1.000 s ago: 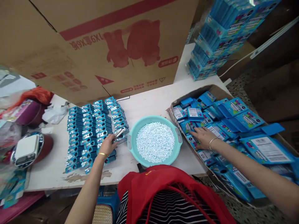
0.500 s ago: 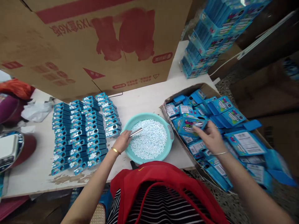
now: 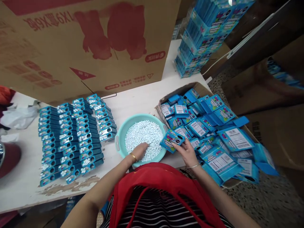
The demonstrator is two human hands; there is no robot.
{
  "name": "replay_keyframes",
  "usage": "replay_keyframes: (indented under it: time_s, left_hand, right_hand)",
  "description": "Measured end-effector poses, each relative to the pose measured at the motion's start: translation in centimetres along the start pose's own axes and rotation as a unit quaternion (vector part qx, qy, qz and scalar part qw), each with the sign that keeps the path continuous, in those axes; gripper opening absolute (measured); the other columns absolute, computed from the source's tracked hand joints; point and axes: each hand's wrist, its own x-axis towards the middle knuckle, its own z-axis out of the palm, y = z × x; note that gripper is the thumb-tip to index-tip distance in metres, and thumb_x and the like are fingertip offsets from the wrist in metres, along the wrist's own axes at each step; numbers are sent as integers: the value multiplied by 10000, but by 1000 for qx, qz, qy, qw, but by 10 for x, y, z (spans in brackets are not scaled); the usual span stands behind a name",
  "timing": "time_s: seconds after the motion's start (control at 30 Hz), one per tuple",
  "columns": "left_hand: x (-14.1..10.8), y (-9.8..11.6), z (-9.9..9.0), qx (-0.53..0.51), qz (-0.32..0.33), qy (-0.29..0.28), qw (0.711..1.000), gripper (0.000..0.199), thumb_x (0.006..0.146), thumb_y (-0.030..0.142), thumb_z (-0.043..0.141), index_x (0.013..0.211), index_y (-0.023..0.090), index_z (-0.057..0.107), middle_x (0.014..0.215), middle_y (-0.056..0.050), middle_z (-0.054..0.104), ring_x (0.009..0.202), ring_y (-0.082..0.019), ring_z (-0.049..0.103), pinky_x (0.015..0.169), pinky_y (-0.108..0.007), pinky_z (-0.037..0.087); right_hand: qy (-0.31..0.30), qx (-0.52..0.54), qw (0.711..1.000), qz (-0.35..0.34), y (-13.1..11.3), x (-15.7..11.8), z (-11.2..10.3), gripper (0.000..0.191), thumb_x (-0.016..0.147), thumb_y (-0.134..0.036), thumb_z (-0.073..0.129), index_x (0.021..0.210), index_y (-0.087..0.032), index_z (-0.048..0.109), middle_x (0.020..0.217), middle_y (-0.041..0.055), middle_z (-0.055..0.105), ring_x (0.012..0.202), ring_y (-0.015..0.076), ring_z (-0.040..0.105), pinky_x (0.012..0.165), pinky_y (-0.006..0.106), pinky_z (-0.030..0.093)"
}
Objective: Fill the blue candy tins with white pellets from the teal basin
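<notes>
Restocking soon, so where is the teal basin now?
In the head view, the teal basin sits on the table, between the upright box rows and the open carton.

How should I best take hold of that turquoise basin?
Probably by both handles of the basin: the left handle from its outer side, the right handle from above, since the carton crowds it. They jut from opposite sides of the round rim, which should help keep it level.

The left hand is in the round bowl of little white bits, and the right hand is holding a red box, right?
The box in the right hand is blue, not red; the head view shows it. The left hand is in the round bowl of little white bits.
</notes>
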Motion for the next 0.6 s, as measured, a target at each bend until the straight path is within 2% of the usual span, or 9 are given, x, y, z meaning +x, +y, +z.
replay_keyframes:
  time_s: [0.1, 0.23, 0.33, 0.43, 0.5, 0.6]
  left_hand:
    - [-10, 4, -10, -34, 9, 4, 999, 354, 816, 55, 416, 1139, 174, 501, 1101, -63, 594, 1025, -160, 552, 931, -289, 441]
    - [-33, 12, -51, -109, 35, 55, 992, 236, 882, 187, 411, 1098, 164, 507, 1047, -80, 592, 975, -175, 557, 883, -314, 457]
    - [-53, 24, -91, -119, 50, 90, 988, 203, 904, 217, 393, 1056, 169, 517, 1000, -80, 587, 944, -179, 549, 859, -330, 456]
    - [-67, 42, -123, -85, 60, 95, 990, 203, 908, 198, 380, 1062, 179, 511, 1017, -83, 586, 956, -183, 543, 861, -341, 454]
    - [-70, 54, -137, -50, 65, 80, 993, 212, 903, 175, 379, 1072, 176, 507, 1022, -85, 586, 950, -182, 546, 855, -342, 458]
    - [-67, 74, -147, 32, 40, 42, 998, 208, 888, 148, 388, 1051, 158, 517, 999, -89, 585, 927, -189, 560, 839, -346, 467]
  right_hand:
    - [-2, -21, 999, -47, 1, 4, 3, 445, 684, -414, 755, 1037, -236, 549, 1011, 49, 693, 957, 234, 651, 882, 419, 517]
    - [-20, -108, 986, -125, 3, 8, 5, 376, 743, -387, 699, 1033, -231, 518, 986, 48, 654, 916, 220, 637, 855, 397, 520]
    - [-33, -240, 951, -194, 4, 11, 10, 310, 794, -343, 631, 1059, -221, 527, 1002, 68, 636, 937, 239, 613, 861, 413, 503]
    - [-63, -329, 904, -265, 5, 14, 22, 282, 817, -250, 551, 1095, -202, 534, 1054, 105, 628, 1000, 266, 590, 889, 435, 486]
    - [-84, -352, 881, -304, 7, 15, 31, 298, 810, -183, 511, 1107, -193, 534, 1065, 115, 625, 1022, 268, 581, 900, 433, 485]
    - [-109, -364, 861, -339, 10, 13, 41, 339, 790, -120, 484, 1120, -181, 532, 1075, 120, 623, 1042, 264, 566, 923, 431, 481]
